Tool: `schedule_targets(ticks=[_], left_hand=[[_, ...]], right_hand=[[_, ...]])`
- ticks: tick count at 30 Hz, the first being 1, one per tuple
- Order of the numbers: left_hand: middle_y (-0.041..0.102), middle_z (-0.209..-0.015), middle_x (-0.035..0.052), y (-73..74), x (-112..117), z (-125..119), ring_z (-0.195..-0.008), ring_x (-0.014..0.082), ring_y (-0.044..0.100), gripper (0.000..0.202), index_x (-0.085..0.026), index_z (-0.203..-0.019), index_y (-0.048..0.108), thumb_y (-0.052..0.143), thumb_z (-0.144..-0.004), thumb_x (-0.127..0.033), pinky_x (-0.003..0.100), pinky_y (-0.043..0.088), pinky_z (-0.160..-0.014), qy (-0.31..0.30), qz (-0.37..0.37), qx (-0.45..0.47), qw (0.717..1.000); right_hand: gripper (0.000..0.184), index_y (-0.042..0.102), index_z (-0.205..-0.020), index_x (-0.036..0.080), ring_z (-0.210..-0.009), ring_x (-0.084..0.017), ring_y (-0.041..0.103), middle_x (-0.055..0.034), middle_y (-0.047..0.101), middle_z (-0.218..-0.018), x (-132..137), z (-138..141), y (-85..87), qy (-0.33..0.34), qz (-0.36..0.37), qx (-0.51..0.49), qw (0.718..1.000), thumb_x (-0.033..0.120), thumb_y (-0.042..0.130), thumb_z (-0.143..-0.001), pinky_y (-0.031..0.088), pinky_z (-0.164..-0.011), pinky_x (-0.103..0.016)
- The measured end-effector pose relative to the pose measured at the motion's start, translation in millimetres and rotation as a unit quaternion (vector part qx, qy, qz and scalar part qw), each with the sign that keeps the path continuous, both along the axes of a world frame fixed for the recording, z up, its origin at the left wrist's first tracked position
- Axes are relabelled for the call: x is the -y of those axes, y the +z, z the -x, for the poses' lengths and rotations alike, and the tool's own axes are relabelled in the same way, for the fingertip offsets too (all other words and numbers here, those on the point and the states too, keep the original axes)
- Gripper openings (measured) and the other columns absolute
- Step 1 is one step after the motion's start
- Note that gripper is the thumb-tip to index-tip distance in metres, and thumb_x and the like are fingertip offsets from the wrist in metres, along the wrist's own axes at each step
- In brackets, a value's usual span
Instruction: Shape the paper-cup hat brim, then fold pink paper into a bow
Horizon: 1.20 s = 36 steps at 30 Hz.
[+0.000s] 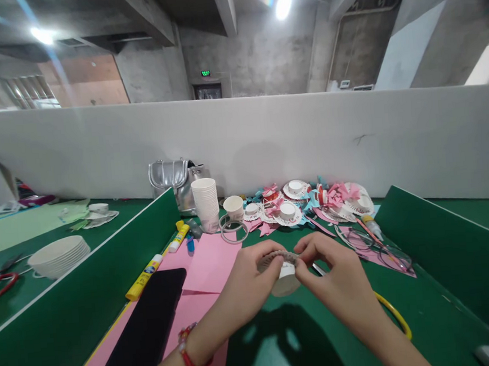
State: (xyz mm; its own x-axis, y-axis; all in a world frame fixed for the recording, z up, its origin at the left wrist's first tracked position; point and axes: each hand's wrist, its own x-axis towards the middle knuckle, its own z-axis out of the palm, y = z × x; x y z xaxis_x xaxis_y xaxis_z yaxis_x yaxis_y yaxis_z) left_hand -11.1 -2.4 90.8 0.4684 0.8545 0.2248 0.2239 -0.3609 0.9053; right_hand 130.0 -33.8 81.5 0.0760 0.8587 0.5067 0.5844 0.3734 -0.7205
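Above the green tabletop, a white paper cup piece (286,284) is held between both hands. My left hand (258,275) pinches its rim with thumb and fingers from the left. My right hand (329,264) grips the same rim from the other side, fingertips close to those of the left. The fingers partly cover the cup, so its full shape is hidden. Behind the right hand shows a short strip of metal blade, and beside the right forearm curves a yellow loop handle (394,313).
Left lie a black phone (148,326), pink paper (212,261) and glue sticks (146,276). A cup stack (206,206) and silver bag (172,180) stand behind. Several paper crafts (287,212) line the back; glasses (376,246) rest right. Green dividers (453,257) flank the workspace.
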Motion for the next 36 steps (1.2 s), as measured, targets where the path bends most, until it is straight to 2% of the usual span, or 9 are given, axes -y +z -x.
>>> schedule_targets(ticks=[13, 23, 27, 36], left_hand=[[0.057, -0.067, -0.0002, 2.8, 5.4, -0.9, -0.063, 0.0129, 0.05, 0.014, -0.017, -0.072, 0.058, 0.045, -0.076, -0.02, 0.021, 0.037, -0.056, 0.026, -0.003, -0.032, 0.999], [0.06, -0.073, 0.0004, -1.0, 5.5, -0.6, -0.067, 0.0139, 0.052, 0.015, -0.019, -0.082, 0.059, 0.046, -0.076, -0.021, 0.023, 0.038, -0.057, 0.015, -0.015, -0.042, 0.999], [0.06, -0.071, -0.0002, -0.9, 6.1, -0.6, -0.066, 0.0138, 0.052, 0.014, -0.019, -0.079, 0.059, 0.045, -0.076, -0.02, 0.022, 0.038, -0.057, 0.017, -0.02, -0.044, 0.999], [0.058, -0.069, 0.0, 1.4, 2.0, 0.6, -0.066, 0.0138, 0.052, 0.013, -0.017, -0.073, 0.058, 0.045, -0.075, -0.02, 0.023, 0.039, -0.059, 0.029, -0.007, -0.012, 0.999]], right_hand=[[0.019, 0.04, -0.054, 0.02, -0.063, -0.015, 0.051, -0.0022, 0.052, -0.069, -1.7, 0.4, -3.1, -0.013, -0.011, -0.016, 1.0, 0.007, 0.05, -0.064, 0.044, -0.057, -0.027], [0.017, 0.043, -0.056, 0.019, -0.062, -0.014, 0.052, -0.0024, 0.054, -0.07, -2.2, 0.5, -2.9, 0.017, 0.008, -0.024, 1.0, 0.011, 0.053, -0.067, 0.045, -0.056, -0.027], [0.017, 0.044, -0.056, 0.019, -0.066, -0.015, 0.053, -0.0026, 0.054, -0.07, -1.5, 0.6, -1.3, 0.027, 0.017, -0.017, 0.999, 0.01, 0.052, -0.067, 0.045, -0.059, -0.028], [0.01, 0.053, -0.063, 0.019, -0.065, -0.015, 0.054, -0.0036, 0.057, -0.071, -1.6, -1.9, 0.6, 0.079, 0.001, -0.016, 0.997, 0.014, 0.051, -0.072, 0.046, -0.056, -0.026]])
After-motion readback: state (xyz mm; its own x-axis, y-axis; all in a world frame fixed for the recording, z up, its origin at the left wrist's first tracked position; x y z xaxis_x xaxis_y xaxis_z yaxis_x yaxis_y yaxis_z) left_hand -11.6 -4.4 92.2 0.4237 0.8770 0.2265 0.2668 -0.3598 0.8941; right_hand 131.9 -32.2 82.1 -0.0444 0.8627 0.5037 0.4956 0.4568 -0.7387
